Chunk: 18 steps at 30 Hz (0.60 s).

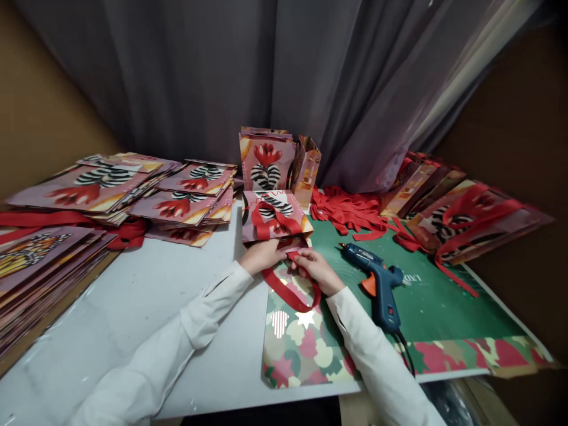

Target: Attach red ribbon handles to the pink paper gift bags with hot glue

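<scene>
A pink paper gift bag (294, 223) with a printed flower and zebra stripes lies in front of me, its near end facing me. One red ribbon handle (258, 222) loops across its upper face. My left hand (265, 256) is closed at the bag's near edge, its fingertips partly hidden there. My right hand (318, 270) pinches a second red ribbon (288, 297) at that edge, and this ribbon hangs in a loop toward me. To the right of my right hand rests a blue glue gun (377, 284) with an orange trigger, its nozzle pointing up and left.
Stacks of flat bags (84, 183) cover the left side, with more bags (18, 266) nearer me. Upright bags (267, 160) stand at the back. A red ribbon pile (348, 210) and handled bags (474, 216) lie right, around a green mat (448, 296). A curtain (199, 77) hangs behind.
</scene>
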Each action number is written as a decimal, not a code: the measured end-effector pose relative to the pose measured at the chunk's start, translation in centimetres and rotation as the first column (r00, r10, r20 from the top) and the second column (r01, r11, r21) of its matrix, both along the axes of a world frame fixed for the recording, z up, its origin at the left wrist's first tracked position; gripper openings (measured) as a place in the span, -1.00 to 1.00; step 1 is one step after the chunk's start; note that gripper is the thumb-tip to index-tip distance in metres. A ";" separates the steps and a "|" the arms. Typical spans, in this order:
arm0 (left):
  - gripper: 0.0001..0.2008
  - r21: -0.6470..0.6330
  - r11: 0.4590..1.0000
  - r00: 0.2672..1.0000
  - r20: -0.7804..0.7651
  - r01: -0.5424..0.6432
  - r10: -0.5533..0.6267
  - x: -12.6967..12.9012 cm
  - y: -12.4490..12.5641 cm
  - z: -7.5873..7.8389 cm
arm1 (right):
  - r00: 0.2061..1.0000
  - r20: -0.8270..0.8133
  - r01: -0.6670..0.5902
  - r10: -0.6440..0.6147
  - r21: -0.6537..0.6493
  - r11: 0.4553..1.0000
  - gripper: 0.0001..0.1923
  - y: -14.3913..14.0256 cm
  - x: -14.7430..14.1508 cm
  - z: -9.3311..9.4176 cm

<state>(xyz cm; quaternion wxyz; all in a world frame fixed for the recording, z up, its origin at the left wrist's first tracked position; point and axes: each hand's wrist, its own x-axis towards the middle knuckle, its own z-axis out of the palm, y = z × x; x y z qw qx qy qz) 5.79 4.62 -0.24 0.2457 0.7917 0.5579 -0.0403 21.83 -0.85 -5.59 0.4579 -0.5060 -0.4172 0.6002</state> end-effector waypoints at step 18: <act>-0.53 0.021 1.000 0.998 -0.059 -0.019 0.020 0.6 -0.8 1.3 | 0.991 0.133 0.008 -0.009 0.008 1.000 -0.63 -0.5 -0.1 -0.1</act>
